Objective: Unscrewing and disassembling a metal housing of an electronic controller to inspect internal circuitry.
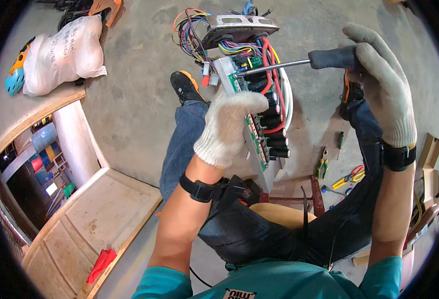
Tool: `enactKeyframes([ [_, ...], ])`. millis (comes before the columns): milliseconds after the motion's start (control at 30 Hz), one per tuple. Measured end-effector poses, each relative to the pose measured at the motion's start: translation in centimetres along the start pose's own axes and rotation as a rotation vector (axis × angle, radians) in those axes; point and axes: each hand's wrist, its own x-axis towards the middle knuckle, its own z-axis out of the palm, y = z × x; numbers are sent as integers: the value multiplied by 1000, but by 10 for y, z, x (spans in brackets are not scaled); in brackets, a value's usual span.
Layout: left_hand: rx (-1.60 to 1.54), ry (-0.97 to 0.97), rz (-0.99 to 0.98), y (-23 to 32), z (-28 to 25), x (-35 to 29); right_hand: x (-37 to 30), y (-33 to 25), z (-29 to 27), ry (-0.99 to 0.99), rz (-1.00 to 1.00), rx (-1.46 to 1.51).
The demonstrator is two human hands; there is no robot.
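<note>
My gloved left hand is closed around a long circuit board with a metal back plate, a row of black capacitors and thick red and white wires. In my gloved right hand is a screwdriver, its dark handle gripped near the end. The shaft points left and its tip rests at the board's upper part, by the plate edge. Bundles of coloured wires run from the board's top to a grey metal end cover. My left fingers behind the board are hidden.
On the floor by my right leg lie pliers, a small screwdriver and yellow-red cutters. A wooden panel with a red cloth stands at the left. Beyond it sit a white sack and a blue helmet.
</note>
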Motion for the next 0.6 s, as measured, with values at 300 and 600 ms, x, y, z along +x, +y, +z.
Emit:
enactKeyframes([
  [300, -217, -10, -27, -10, 2, 0, -6, -13, -6, 78, 181, -157],
  [600, -273, -23, -78, -1, 7, 2, 0, 8, 8, 158, -43, 164],
])
